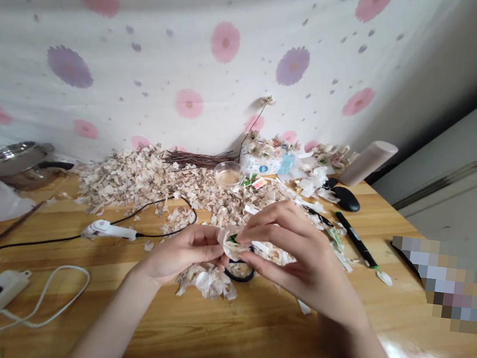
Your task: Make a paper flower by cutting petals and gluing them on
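Above the middle of the table, my left hand (189,254) pinches a pale, cream-coloured artificial flower (227,245) between thumb and fingers. My right hand (299,252) reaches over from the right, its fingertips closed on a small dark green piece (233,238) at the flower's centre. What the left fingers hold beneath the petals is hidden. Just under both hands lie more loose pale petals (213,282), together with the black ring handle (241,274) of what may be scissors.
Behind the hands spreads a heap of dry petals (122,177). Brown stems (202,157), a clear bowl (228,175) and a tissue pack (261,161) stand along the wall. A white-handled corded tool (112,229) lies left; a black mouse (346,199) and black stick (356,240) lie right.
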`<state>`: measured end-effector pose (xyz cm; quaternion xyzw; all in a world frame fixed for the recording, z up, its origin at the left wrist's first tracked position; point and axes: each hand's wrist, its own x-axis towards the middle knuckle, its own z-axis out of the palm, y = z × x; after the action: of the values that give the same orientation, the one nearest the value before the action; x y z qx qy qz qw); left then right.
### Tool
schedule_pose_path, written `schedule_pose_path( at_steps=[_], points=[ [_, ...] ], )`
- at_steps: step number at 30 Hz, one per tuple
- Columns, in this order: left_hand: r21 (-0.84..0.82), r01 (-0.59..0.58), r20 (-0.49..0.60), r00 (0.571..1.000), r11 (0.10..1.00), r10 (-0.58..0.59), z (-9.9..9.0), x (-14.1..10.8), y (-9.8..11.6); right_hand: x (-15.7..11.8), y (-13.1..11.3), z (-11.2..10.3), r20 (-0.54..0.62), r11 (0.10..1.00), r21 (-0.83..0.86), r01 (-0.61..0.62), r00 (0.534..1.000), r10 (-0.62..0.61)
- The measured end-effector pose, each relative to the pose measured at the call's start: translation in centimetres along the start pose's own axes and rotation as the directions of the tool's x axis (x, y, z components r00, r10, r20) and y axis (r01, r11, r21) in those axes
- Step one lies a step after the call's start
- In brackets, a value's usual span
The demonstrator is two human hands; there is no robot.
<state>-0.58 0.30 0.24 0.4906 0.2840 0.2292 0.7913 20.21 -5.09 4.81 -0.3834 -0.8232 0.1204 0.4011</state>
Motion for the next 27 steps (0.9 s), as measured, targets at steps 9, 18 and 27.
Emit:
schedule_pose_path(
  at_steps=[9, 18, 27],
  points=[
    [0.066, -0.028, -0.008, 1.0, 0.997, 0.029, -0.08, -0.14, -0.23, -0.25, -0.14, -0.04, 0.002, 1.0, 0.016, -0.023, 1.0, 0.023],
    [0.107, -0.051, 0.02, 0.999, 0.993, 0.049, 0.05, -0.21, 0.01, -0.4, -0.41, 0.08, 0.009, 0.999, -0.041, -0.006, 1.0, 0.007],
    [0.136, -0.074, 0.01, 0.997, 0.988, 0.073, 0.49, -0.57, 0.49, -0.49, -0.47, 0.23, 0.012, 0.999, -0.051, 0.004, 1.0, -0.003]
  ],
)
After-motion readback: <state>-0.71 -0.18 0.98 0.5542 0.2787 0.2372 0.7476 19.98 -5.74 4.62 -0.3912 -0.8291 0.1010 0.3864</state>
